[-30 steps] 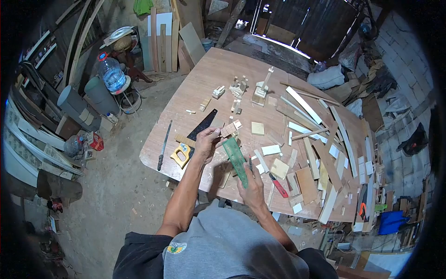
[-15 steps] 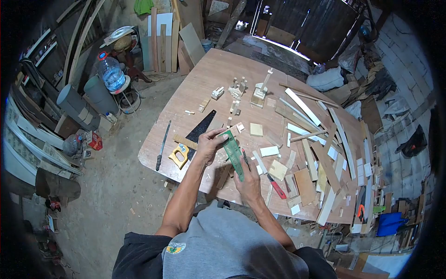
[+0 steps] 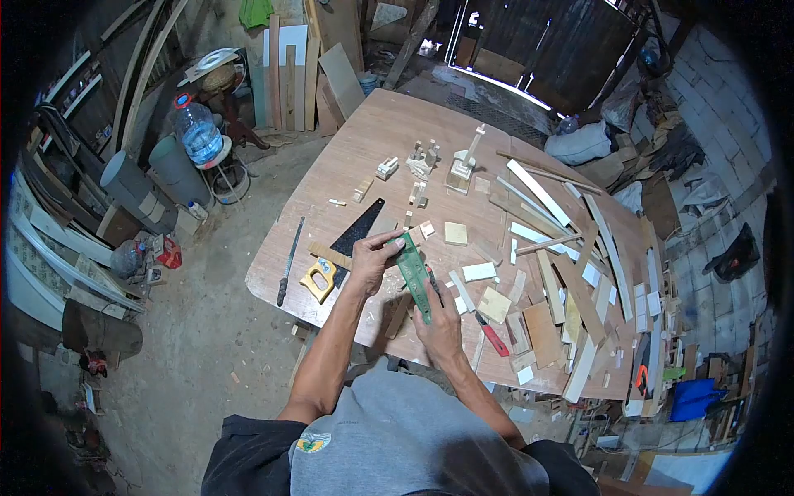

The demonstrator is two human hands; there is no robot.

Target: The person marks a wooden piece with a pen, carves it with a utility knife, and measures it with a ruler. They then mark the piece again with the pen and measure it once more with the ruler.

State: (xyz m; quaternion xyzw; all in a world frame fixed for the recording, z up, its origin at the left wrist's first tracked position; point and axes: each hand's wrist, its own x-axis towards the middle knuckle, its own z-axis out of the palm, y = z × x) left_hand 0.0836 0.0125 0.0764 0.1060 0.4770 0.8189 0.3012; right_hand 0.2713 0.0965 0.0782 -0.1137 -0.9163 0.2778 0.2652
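Observation:
Over the table's near edge, both hands hold a flat green ruler-like strip [image 3: 413, 277] with pale markings. My left hand [image 3: 370, 263] pinches its upper end between thumb and fingers. At the lower end, my right hand [image 3: 442, 325] grips the strip, and a dark pencil-like stick with a red tip [image 3: 431, 279] sits between its fingers. A small pale wood block [image 3: 426, 230] lies just beyond the strip. Left of my left hand is a handsaw with a yellow handle [image 3: 318, 279]. A red-handled tool [image 3: 494, 337] lies right of my right hand.
Small wood assemblies [image 3: 420, 161] and an upright wooden model [image 3: 466, 165] stand farther back on the table [image 3: 331, 178]. Long wood strips [image 3: 538, 192] and offcuts crowd its right side. A thin dark rod-like tool [image 3: 291, 260] lies by the left edge. A water bottle [image 3: 198, 132] stands on a stool.
The green strip and both hands have shifted only slightly. Near the strip's top end, the small pale block shows a little lower and more separate. Both grips stay the same.

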